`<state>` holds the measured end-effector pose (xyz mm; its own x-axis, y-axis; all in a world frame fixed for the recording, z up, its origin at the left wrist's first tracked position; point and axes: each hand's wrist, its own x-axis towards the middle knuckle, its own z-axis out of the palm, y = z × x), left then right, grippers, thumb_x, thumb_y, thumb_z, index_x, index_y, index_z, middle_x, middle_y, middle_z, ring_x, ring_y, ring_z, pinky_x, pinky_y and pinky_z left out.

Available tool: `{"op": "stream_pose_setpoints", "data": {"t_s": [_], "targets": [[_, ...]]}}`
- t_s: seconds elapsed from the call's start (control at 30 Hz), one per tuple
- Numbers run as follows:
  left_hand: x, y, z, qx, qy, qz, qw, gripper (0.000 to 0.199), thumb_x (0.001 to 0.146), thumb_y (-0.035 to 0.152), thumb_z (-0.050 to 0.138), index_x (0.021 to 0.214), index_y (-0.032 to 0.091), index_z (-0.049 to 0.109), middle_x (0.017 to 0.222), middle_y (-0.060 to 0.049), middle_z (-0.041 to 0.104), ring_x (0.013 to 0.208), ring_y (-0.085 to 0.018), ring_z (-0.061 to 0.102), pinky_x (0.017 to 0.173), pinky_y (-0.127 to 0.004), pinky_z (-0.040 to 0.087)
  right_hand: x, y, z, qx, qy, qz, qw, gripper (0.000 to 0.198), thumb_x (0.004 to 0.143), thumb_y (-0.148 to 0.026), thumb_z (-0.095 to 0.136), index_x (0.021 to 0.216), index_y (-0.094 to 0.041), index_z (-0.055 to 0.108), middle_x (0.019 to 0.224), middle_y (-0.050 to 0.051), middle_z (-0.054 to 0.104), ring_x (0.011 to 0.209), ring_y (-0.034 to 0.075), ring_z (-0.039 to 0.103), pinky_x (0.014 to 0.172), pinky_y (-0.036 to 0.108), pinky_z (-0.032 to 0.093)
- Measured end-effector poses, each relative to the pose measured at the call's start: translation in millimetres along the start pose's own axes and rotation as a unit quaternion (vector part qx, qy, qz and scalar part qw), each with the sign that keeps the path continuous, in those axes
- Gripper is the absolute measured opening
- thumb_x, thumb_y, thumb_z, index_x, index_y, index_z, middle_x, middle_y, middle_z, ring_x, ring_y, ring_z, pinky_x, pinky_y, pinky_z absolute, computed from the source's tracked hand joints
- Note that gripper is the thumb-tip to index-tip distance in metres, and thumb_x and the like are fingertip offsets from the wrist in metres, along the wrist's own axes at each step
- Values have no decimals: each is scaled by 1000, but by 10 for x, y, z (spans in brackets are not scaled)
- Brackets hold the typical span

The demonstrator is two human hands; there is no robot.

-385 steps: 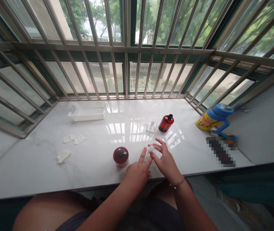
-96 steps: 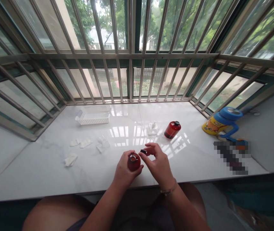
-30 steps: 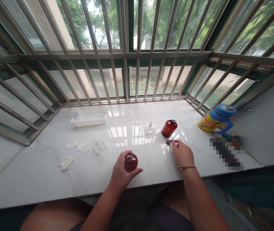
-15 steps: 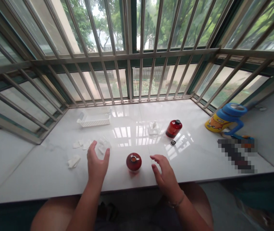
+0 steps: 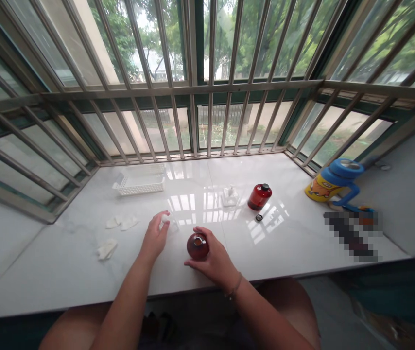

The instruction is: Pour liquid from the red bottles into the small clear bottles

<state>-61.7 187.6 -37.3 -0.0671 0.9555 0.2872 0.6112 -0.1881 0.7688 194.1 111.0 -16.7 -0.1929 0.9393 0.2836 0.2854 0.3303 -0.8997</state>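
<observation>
My right hand is curled around a round, dark red bottle whose mouth is uncapped, near the front edge of the white counter. To its left, my left hand has its fingers closed on a small clear thing with a white top; its exact kind is unclear. A second red bottle with a black neck stands farther back on the right. Beside that bottle lies a small black ring-shaped cap. A similar clear, square thing with a white top sits left of this bottle.
Crumpled white tissue pieces lie on the counter at left. A white perforated basket is at the back left. A blue and yellow flask stands at right, behind a blurred-out object. Metal bars line the window.
My right hand has moved left and taken hold of the near red bottle. My left hand has moved slightly right, and its spread fingers have closed on the clear thing with the white top.
</observation>
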Motion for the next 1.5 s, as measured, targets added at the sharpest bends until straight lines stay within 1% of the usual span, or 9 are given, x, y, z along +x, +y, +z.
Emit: {"op": "stream_pose_setpoints", "data": {"t_s": [0.3, 0.47, 0.63, 0.73, 0.87, 1.03, 1.23, 1.4, 1.5], "targets": [[-371, 312, 142, -62, -55, 9, 996, 36, 102, 49, 61, 128, 25, 69, 143, -11, 71, 136, -30, 65, 121, -50, 47, -17, 121, -37, -34, 63, 7, 997, 76, 76, -37, 93, 140, -26, 54, 136, 10, 68, 124, 29, 69, 112, 46, 57], [-471, 296, 243, -136, -33, -57, 989, 32, 89, 51, 79, 97, 25, 64, 136, -12, 76, 130, -33, 69, 116, -54, 49, -26, 222, -191, -69, 115, 16, 991, 74, 78, -41, 91, 140, -26, 54, 134, 10, 69, 123, 31, 70, 111, 49, 58], [-490, 247, 260, -191, -34, -68, 979, 59, 75, 45, 93, 123, 27, 63, 141, -13, 74, 134, -33, 67, 118, -54, 47, -26, 264, -269, -78, 126, 19, 989, 73, 78, -43, 90, 140, -27, 54, 135, 10, 67, 122, 32, 70, 110, 51, 58], [-496, 225, 242, -166, -49, -44, 984, 58, 71, 44, 96, 116, 26, 67, 143, -14, 73, 137, -35, 66, 121, -55, 44, -31, 282, -261, -77, 126, 18, 989, 73, 79, -42, 90, 140, -27, 53, 135, 10, 67, 122, 31, 70, 111, 51, 58], [-519, 220, 276, -193, -22, -51, 980, 58, 71, 43, 97, 100, 26, 51, 139, -15, 74, 133, -34, 68, 117, -57, 47, -35, 300, -235, -80, 136, 15, 987, 74, 79, -42, 90, 141, -27, 52, 135, 11, 66, 123, 32, 69, 111, 51, 58], [-495, 218, 294, -210, -45, -78, 973, 72, 68, 41, 99, 125, 26, 58, 143, -15, 71, 132, -34, 68, 114, -51, 50, -33, 301, -229, -83, 148, 5, 986, 73, 79, -42, 90, 140, -27, 54, 134, 11, 68, 120, 31, 71, 109, 50, 60], [-458, 217, 297, -230, -46, -76, 969, 53, 69, 40, 98, 103, 24, 60, 136, -13, 74, 131, -33, 67, 118, -53, 45, -35, 299, -229, -84, 151, 2, 985, 73, 78, -41, 90, 140, -27, 54, 132, 10, 68, 120, 31, 71, 108, 50, 60], [-456, 266, 305, -242, -50, -90, 965, 65, 68, 39, 98, 121, 25, 62, 136, -13, 73, 128, -32, 67, 113, -50, 49, -45, 314, -218, -82, 148, 1, 986, 74, 79, -42, 90, 141, -27, 52, 134, 10, 67, 121, 31, 70, 109, 50, 59], [-455, 255, 315, -237, -56, -80, 967, 57, 69, 40, 97, 115, 24, 66, 134, -12, 73, 128, -33, 67, 115, -50, 46, -48, 323, -215, -82, 150, 1, 985, 74, 79, -42, 90, 141, -27, 52, 134, 11, 67, 121, 31, 70, 109, 51, 59]]}}
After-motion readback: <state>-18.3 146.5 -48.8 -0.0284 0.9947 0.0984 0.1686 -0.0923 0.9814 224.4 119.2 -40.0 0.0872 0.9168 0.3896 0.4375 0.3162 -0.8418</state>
